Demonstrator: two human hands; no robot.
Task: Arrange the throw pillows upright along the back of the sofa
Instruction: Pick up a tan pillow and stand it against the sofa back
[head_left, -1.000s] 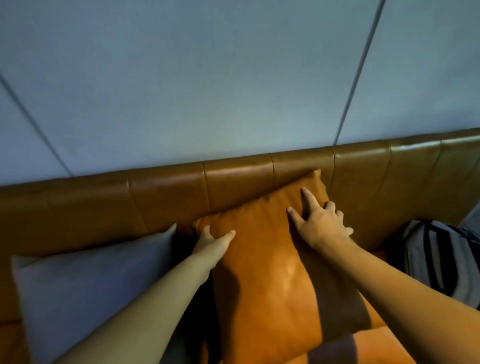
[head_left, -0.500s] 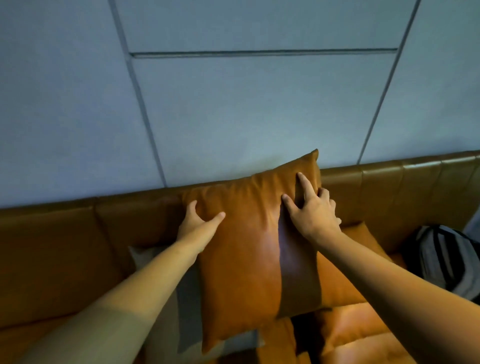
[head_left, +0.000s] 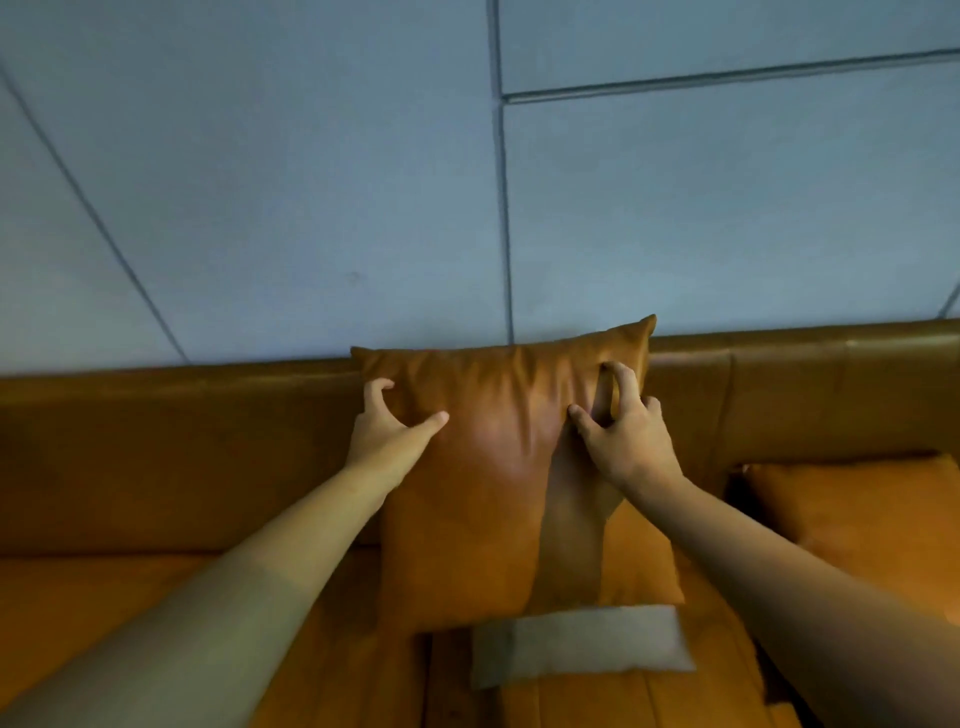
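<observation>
A: Compared with half a second ago, the orange pillow (head_left: 483, 483) stands squarer, its top edge nearly level with the top of the sofa back (head_left: 171, 452), where before it leaned with one corner high. The grey pillow (head_left: 582, 644) now lies flat on the seat below it, no longer at its left.

B: And the setting?

A: A tan leather sofa stands against a pale blue-grey panelled wall (head_left: 291, 187) with thin seams. A second orange cushion (head_left: 852, 519) sits at the right, another partly behind the held one.

B: The hands?

A: Both arms reach forward. The left hand (head_left: 387, 431) grips the pillow's upper left, fingers curled behind the edge, thumb pressed on the front. The right hand (head_left: 626, 436) pinches the leather near the upper right corner, index finger hooked over a fold. Each hand is partly closed on the orange pillow.
</observation>
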